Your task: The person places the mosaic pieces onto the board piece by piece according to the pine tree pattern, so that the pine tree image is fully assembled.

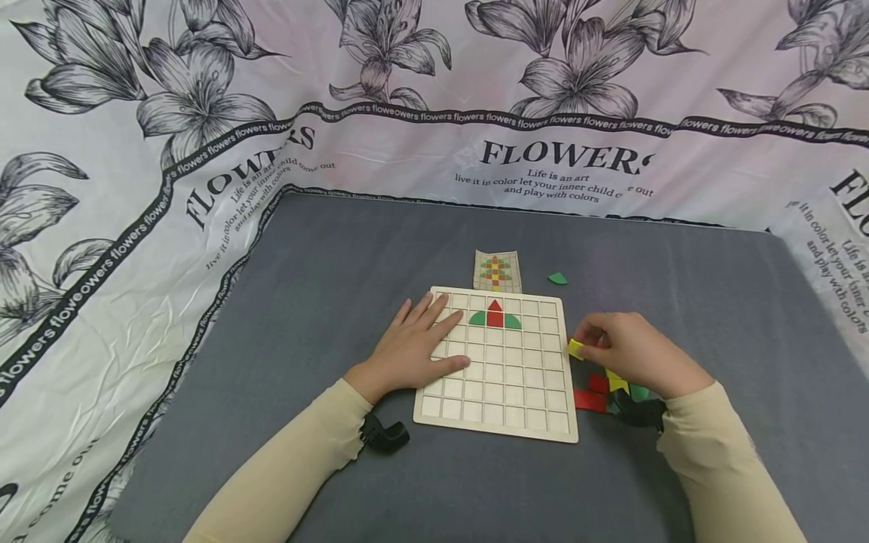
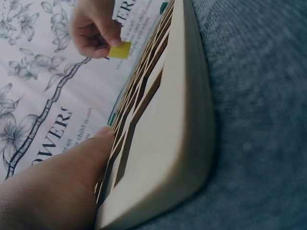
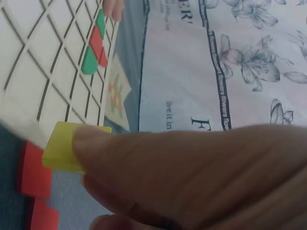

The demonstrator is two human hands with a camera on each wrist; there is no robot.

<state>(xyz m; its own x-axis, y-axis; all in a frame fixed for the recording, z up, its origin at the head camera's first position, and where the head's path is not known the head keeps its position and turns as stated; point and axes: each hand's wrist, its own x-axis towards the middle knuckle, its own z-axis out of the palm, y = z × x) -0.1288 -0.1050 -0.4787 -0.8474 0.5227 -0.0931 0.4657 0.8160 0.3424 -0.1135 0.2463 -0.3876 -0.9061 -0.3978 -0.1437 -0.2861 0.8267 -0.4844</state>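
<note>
Pinching yellow tile: right grip, just beside wooden board; left grip spread flat over board's left edge.

1. Left hand covers some grid board cells.
2. Right hand covers part of yellow tile.
3. Black wrist mount partly hides green piece.
4. Pattern card: details too small.
5. Sleeves cut off, bottom edge.
</note>
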